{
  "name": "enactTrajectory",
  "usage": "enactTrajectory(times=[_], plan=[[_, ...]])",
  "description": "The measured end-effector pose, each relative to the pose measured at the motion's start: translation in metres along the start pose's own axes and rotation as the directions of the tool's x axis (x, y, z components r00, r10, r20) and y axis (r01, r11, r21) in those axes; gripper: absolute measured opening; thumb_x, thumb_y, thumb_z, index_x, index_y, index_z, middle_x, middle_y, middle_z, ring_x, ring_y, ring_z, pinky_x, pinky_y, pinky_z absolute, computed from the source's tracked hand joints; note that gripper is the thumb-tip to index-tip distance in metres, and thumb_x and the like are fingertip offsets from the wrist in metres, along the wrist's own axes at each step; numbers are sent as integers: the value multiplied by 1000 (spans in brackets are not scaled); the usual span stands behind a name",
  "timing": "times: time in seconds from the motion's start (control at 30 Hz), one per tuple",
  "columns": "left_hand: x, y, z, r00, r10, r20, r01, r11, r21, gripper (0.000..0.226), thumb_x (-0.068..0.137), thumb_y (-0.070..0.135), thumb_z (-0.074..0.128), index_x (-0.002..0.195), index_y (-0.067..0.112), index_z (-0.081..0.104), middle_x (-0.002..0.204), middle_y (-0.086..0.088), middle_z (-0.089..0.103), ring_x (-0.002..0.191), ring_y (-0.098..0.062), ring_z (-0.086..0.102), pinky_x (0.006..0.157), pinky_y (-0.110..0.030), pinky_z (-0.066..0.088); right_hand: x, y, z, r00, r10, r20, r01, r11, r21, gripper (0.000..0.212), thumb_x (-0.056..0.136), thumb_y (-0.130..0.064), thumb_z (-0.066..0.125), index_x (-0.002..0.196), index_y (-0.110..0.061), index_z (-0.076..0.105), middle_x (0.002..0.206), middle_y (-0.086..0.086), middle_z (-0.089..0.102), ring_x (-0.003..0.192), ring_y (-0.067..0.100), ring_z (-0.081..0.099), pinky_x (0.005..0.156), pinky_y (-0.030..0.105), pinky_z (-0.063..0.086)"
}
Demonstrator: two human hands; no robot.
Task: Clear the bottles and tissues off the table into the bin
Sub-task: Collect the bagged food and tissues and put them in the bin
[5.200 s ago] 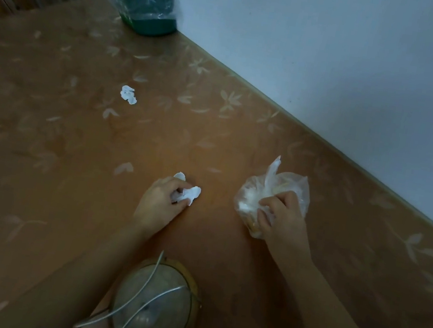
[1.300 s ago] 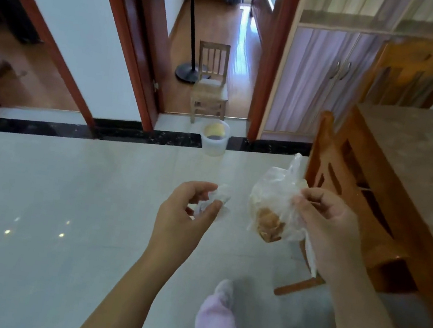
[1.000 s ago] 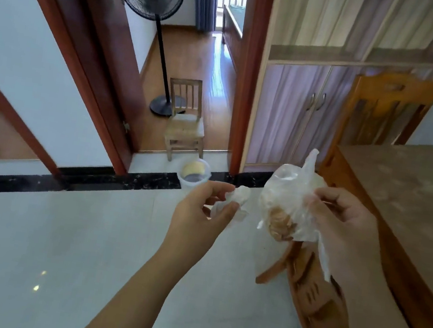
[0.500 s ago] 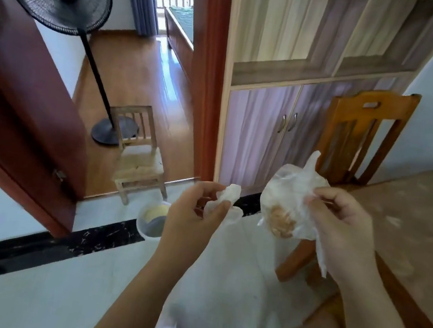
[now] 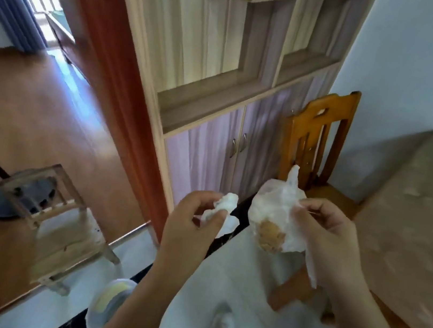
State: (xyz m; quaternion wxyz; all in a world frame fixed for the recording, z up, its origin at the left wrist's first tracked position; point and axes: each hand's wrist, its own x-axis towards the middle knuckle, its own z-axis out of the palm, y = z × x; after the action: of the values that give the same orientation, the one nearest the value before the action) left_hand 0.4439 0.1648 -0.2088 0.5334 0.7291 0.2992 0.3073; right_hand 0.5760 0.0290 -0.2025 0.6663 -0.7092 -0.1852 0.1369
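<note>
My left hand (image 5: pixel 188 232) pinches a crumpled white tissue (image 5: pixel 223 212) at chest height. My right hand (image 5: pixel 328 236) grips a clear plastic bag (image 5: pixel 275 212) stuffed with white tissue and something brown at its bottom. Both hands are raised in front of me, close together but apart. A small translucent bin (image 5: pixel 107 303) with a yellowish inside stands on the floor below my left forearm, partly hidden by it. The table (image 5: pixel 420 222) with its brown patterned cover runs along the right.
A wooden chair (image 5: pixel 317 139) stands by the table's far end against the wall. A cabinet with shelves and doors (image 5: pixel 232 127) fills the middle. A small wooden stool (image 5: pixel 52 220) and a fan base (image 5: pixel 7 202) sit in the doorway at left.
I have walked closer to the doorway and bin; the bin has slid from ahead of my left hand to below my forearm. Both hands keep their hold on tissue and bag.
</note>
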Motion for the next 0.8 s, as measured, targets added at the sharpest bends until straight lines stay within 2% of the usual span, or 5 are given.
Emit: enactTrajectory(times=[0.1, 0.3, 0.47, 0.6, 0.8], plan=[[63, 2, 31, 995, 47, 88, -42, 998, -55, 24, 80, 15, 66, 83, 39, 62, 89, 13, 66, 80, 1, 60, 69, -12, 46, 59, 7, -3, 997, 15, -77, -14, 1000, 15, 12, 83, -11, 62, 75, -18, 67, 78, -2, 66, 82, 27, 61, 74, 42, 54], [178, 21, 108, 956, 96, 278, -71, 992, -101, 26, 82, 15, 65, 86, 41, 60, 94, 13, 65, 87, -4, 62, 73, -20, 51, 160, -7, -28, 967, -46, -252, 40, 999, -27, 14, 84, -9, 60, 73, -17, 65, 76, 3, 64, 74, 20, 60, 64, 28, 49], [250, 38, 175, 894, 225, 387, -193, 974, -120, 23, 82, 19, 65, 91, 39, 59, 97, 13, 65, 92, -5, 61, 77, -24, 51, 230, -6, -67, 923, -69, -378, 61, 998, -33, 11, 81, -15, 64, 72, -20, 66, 80, 9, 66, 82, 33, 62, 74, 47, 51], [292, 47, 233, 827, 271, 493, -213, 962, -171, 21, 82, 22, 64, 91, 39, 56, 94, 13, 64, 89, 1, 59, 73, -16, 50, 270, -3, -99, 855, -46, -517, 45, 999, -14, 25, 83, -8, 62, 65, -26, 65, 72, 1, 65, 73, 23, 62, 64, 36, 50], [359, 58, 334, 702, 340, 626, -229, 940, -253, 20, 83, 15, 64, 99, 26, 61, 97, 11, 64, 90, 4, 58, 70, -9, 46, 330, 7, -146, 726, -28, -687, -13, 998, -54, 17, 82, -8, 63, 69, -18, 65, 78, 14, 66, 78, 39, 62, 72, 53, 51]])
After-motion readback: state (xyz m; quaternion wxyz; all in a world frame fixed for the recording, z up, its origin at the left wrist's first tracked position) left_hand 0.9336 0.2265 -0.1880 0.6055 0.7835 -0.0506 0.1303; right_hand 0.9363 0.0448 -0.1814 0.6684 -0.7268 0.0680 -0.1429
